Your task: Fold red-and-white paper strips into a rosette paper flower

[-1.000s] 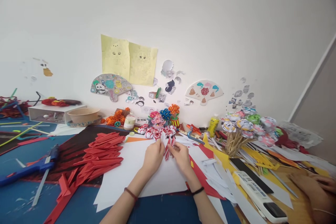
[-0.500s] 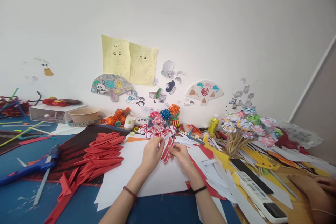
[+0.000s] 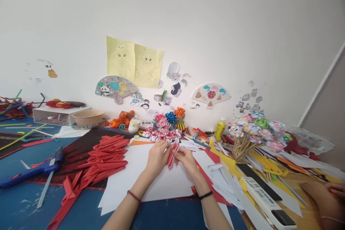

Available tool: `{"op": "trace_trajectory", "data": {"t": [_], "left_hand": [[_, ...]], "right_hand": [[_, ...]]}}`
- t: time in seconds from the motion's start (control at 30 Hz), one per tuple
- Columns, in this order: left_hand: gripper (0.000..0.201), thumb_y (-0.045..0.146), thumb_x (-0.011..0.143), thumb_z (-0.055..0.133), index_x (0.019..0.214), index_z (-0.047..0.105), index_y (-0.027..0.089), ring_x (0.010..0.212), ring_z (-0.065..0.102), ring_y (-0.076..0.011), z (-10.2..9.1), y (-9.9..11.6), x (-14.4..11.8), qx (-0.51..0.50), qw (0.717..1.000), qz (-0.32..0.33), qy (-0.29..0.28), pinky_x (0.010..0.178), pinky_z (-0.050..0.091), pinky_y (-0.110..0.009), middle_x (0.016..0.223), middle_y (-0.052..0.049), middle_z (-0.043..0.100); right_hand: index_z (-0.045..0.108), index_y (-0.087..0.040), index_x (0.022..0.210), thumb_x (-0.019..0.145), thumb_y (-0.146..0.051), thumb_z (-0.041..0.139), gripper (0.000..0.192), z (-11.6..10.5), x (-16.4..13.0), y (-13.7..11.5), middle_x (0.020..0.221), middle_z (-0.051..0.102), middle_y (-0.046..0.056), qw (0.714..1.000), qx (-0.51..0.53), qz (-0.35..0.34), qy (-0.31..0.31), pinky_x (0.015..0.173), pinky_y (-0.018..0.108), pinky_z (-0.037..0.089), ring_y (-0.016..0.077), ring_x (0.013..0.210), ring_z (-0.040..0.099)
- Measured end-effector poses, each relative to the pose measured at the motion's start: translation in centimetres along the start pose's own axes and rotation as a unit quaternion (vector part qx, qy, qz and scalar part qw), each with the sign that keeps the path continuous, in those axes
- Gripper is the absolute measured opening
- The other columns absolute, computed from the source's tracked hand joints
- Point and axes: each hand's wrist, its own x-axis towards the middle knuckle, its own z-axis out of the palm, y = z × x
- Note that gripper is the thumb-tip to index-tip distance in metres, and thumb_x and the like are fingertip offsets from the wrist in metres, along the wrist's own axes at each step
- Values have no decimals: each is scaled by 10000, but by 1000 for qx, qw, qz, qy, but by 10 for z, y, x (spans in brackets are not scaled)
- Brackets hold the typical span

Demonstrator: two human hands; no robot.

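Note:
Between my hands is a folded red-and-white paper piece [image 3: 172, 156], its layered strips pointing down toward me. My left hand [image 3: 159, 156] pinches its upper left side, and my right hand [image 3: 185, 160] grips its right edge with thumb and fingers. Both hands are over white paper sheets [image 3: 129, 179]. Left of them lies a heap of folded red paper strips [image 3: 105, 158]. Just behind my fingers sits a row of red-and-white paper flowers [image 3: 161, 135]. Part of the held piece is hidden by my fingers.
A blue glue gun [image 3: 35, 172] lies at the left. White paper strips [image 3: 221, 179], a white power strip [image 3: 266, 201] and a black phone-like slab [image 3: 258, 181] are on the right. Paper flowers on sticks [image 3: 242, 147] stand behind these. Another person's hand [image 3: 320, 196] rests at the right edge.
Both hands keep their hold on the folded paper, with my left fingers curled slightly more over its top. The view has shifted a little. The other person's hand has moved slightly right.

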Motion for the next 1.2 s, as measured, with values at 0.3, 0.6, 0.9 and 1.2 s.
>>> {"op": "trace_trajectory", "data": {"t": [0.3,0.6,0.9,1.2], "left_hand": [[252,196,929,435,823,664,196,787,552,-204,2,-2,0,-8,1000,0,-27,713,424,-294,785,-54,639],[343,299,930,465,659,648,194,702,548,-178,-1,-4,2,-54,997,-11,-47,702,376,-283,676,-28,635],[416,462,906,489,717,699,158,640,577,-157,3,-14,5,-150,986,-66,-27,598,411,-231,667,-25,693],[226,312,903,497,803,649,178,697,580,-166,5,-3,1,-99,994,-54,-9,670,418,-260,775,-29,682]], "right_hand": [[619,-148,639,726,-589,679,454,-2,4,4,508,575,-4,999,-20,-13,39,454,240,405,133,449,509],[670,-127,670,699,-544,724,422,-4,5,3,466,572,-11,998,-47,-17,47,414,228,366,125,402,493],[679,-124,694,699,-565,710,442,-2,3,-1,467,568,-13,998,-53,-19,38,409,229,365,123,401,489],[657,-134,662,705,-552,706,423,-3,4,4,427,533,-34,994,-84,-29,58,394,222,334,114,372,460]]}}
